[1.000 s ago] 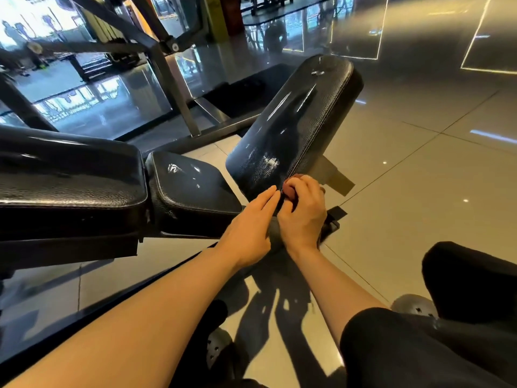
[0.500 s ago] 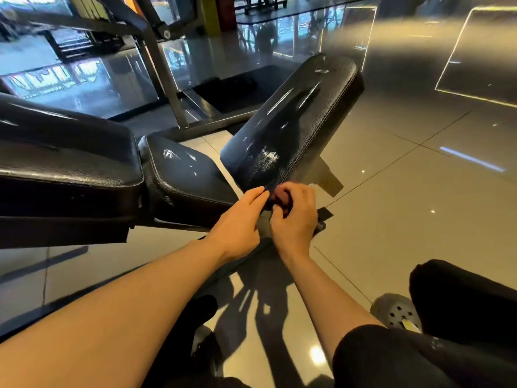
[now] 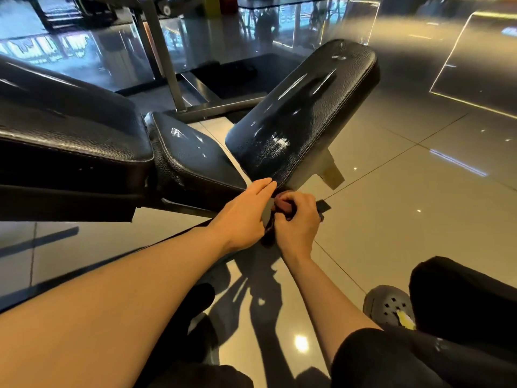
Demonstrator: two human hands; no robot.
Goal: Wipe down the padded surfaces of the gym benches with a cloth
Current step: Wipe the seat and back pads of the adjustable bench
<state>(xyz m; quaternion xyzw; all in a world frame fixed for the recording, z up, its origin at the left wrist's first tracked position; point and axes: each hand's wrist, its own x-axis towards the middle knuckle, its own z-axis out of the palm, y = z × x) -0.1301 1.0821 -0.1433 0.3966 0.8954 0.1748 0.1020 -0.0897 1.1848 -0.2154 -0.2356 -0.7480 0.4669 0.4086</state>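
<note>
Your hands have slid lower along the pad edge: right hand clenching the soft, bunched cloth below it, left hand flat, grip released.

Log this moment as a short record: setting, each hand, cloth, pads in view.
setting: gym, tiled floor
left hand: fingers straight, tips at the lower edge of the tilted pad
right hand: curled round a reddish cloth just below that pad
other pads: seat pad and a larger pad to the left
shoe: grey, lower right
</note>
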